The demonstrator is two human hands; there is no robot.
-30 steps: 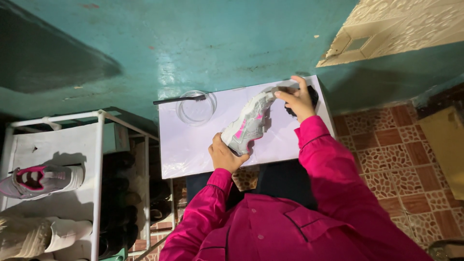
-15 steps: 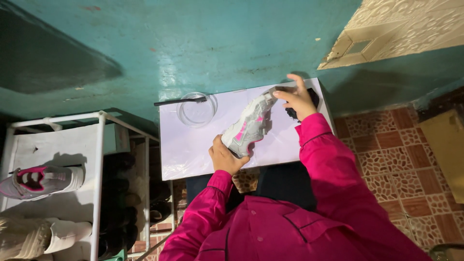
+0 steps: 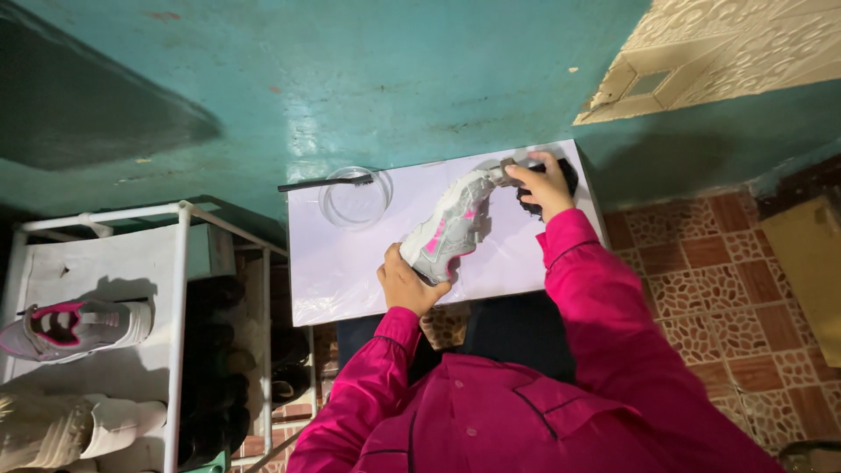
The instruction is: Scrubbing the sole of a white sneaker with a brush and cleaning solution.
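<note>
A grey and white sneaker with pink accents (image 3: 451,226) lies tilted on a small white table (image 3: 350,271). My left hand (image 3: 407,285) grips its near end. My right hand (image 3: 543,184) is at the shoe's far end, closed on a small brush whose tip touches the shoe. Something dark sits on the table just behind my right hand, mostly hidden. Both arms are in bright pink sleeves.
A clear glass bowl (image 3: 355,197) with a dark brush (image 3: 324,182) resting across its rim stands at the table's back left. A white shoe rack (image 3: 180,333) on the left holds a matching sneaker (image 3: 74,326) and other shoes. A teal wall lies beyond; patterned tile floor (image 3: 718,289) to the right.
My right hand has shifted slightly along the shoe's far end. The shoe and my left hand stay almost in place.
</note>
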